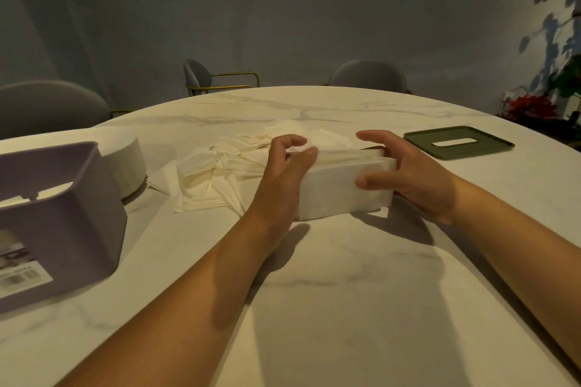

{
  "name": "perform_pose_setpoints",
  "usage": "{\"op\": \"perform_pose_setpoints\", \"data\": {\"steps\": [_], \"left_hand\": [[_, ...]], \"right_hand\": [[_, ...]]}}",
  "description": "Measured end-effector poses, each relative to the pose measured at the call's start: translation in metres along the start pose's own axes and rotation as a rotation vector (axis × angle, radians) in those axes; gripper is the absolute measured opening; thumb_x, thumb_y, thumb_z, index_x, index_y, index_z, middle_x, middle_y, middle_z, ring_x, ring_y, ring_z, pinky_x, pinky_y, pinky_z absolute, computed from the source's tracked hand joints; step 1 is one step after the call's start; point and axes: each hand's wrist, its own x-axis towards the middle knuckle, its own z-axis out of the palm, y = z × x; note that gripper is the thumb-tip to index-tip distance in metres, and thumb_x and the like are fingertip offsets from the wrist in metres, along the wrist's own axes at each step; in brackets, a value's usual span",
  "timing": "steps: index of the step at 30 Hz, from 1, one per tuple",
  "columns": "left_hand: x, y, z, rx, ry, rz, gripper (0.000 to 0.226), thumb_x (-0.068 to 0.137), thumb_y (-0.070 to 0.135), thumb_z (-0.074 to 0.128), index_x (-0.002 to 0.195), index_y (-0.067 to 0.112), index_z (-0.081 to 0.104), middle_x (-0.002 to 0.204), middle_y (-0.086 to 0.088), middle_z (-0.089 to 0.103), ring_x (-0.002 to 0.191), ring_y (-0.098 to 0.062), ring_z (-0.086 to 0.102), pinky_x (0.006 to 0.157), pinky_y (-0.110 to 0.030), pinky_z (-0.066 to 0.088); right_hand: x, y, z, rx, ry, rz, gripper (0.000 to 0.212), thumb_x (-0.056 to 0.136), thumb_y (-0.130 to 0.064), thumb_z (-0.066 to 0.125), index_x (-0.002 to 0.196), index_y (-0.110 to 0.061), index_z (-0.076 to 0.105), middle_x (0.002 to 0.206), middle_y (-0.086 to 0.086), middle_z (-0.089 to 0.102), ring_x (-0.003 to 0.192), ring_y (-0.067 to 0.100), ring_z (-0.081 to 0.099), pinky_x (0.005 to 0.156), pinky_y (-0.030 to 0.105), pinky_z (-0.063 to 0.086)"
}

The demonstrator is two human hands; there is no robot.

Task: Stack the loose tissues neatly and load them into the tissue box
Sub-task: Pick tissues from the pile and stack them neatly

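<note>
Mid-tabletop (345,276), the left hand (283,170) and right hand (412,176) hold a stack (339,190), fingers curled round its ends. Loose tissues (210,179) lie beside it; the box (72,217) stands at the left edge.

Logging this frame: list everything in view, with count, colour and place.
tissue stack: one, white, table centre, between both hands
loose tissues: scattered pile, count unclear, white, behind and left of the stack
tissue box: one, greyish lilac, lid off, table's left
lid: one, dark green, slotted, flat on the table's right
round object: one, white, behind the box
table: one, white marble
chairs: three, grey, beyond the table
plants: green leaves, red flowers, far right
left hand: holds the stack's left end
right hand: grips its right end
</note>
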Motion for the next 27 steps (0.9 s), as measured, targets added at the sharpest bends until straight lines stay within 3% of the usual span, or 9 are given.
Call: {"op": "perform_pose_setpoints", "data": {"steps": [3,6,9,13,17,20,22,24,27], "left_hand": [[-0.001,-0.001,0.001,0.157,-0.079,0.057,0.051,0.085,0.015,0.066,0.117,0.037,0.034,0.113,0.005,0.04,0.096,-0.014,0.049,0.071,-0.021,0.054],[-0.001,-0.001,0.003,0.268,-0.015,0.083,0.064,0.079,-0.001,0.067,0.117,0.038,0.034,0.105,0.01,0.04,0.089,-0.011,0.048,0.062,-0.01,0.052],[0.001,-0.003,0.003,0.231,0.047,0.081,0.064,0.077,-0.008,0.065,0.114,0.037,0.037,0.098,0.012,0.043,0.086,-0.009,0.049,0.058,-0.006,0.048],[0.002,-0.004,0.001,0.197,0.068,0.096,0.062,0.076,-0.009,0.064,0.113,0.035,0.04,0.097,0.015,0.045,0.087,-0.009,0.051,0.059,-0.008,0.05],[0.002,-0.003,0.001,0.184,0.062,0.088,0.065,0.076,-0.009,0.066,0.114,0.036,0.039,0.096,0.017,0.044,0.086,-0.008,0.05,0.061,-0.009,0.051],[0.003,-0.004,0.0,0.186,0.053,0.092,0.067,0.074,-0.008,0.068,0.115,0.037,0.039,0.096,0.017,0.044,0.085,-0.007,0.05,0.057,-0.008,0.051],[0.003,-0.004,0.001,0.189,0.047,0.084,0.069,0.074,-0.007,0.069,0.117,0.037,0.039,0.099,0.012,0.046,0.086,-0.008,0.051,0.064,-0.012,0.052],[0.003,-0.004,0.001,0.197,0.049,0.075,0.07,0.074,-0.007,0.07,0.118,0.038,0.037,0.105,0.008,0.046,0.086,-0.009,0.05,0.07,-0.013,0.051],[0.004,-0.005,0.001,0.191,0.049,0.073,0.07,0.075,-0.006,0.07,0.117,0.039,0.037,0.107,0.008,0.046,0.086,-0.009,0.05,0.063,-0.009,0.051]], "right_hand": [[-0.002,0.0,0.001,0.006,-0.032,-0.002,0.062,0.08,-0.008,0.069,0.124,-0.04,0.04,0.115,-0.002,0.052,0.107,0.024,0.054,0.095,0.041,0.051],[0.0,-0.001,-0.001,0.01,-0.027,0.014,0.057,0.082,-0.007,0.066,0.123,-0.038,0.041,0.116,-0.001,0.053,0.108,0.025,0.054,0.094,0.041,0.051],[0.001,-0.006,-0.011,0.067,0.078,0.064,0.034,0.088,-0.002,0.059,0.105,-0.028,0.049,0.113,-0.003,0.058,0.109,0.026,0.055,0.088,0.037,0.052],[-0.001,-0.011,-0.017,-0.118,0.216,0.069,0.013,0.09,-0.004,0.059,0.087,-0.016,0.056,0.111,0.004,0.061,0.099,0.027,0.061,0.084,0.036,0.054],[-0.003,-0.009,-0.014,-0.301,0.21,0.077,0.006,0.085,-0.013,0.065,0.083,-0.018,0.065,0.102,0.004,0.066,0.093,0.026,0.062,0.087,0.04,0.053],[-0.004,-0.013,-0.013,-0.217,0.262,0.033,0.011,0.086,-0.009,0.063,0.082,-0.018,0.066,0.097,0.0,0.067,0.09,0.024,0.062,0.085,0.035,0.053],[-0.006,-0.018,-0.013,-0.112,0.316,-0.014,0.014,0.087,-0.005,0.061,0.08,-0.016,0.066,0.093,-0.002,0.066,0.089,0.021,0.062,0.084,0.031,0.053],[-0.007,-0.02,-0.015,-0.043,0.35,-0.044,0.015,0.088,-0.003,0.06,0.078,-0.013,0.064,0.093,0.0,0.065,0.09,0.021,0.06,0.087,0.034,0.052],[-0.008,-0.021,-0.017,-0.055,0.324,-0.006,0.015,0.088,-0.005,0.059,0.077,-0.013,0.062,0.097,0.007,0.064,0.095,0.03,0.057,0.09,0.041,0.05]]}}
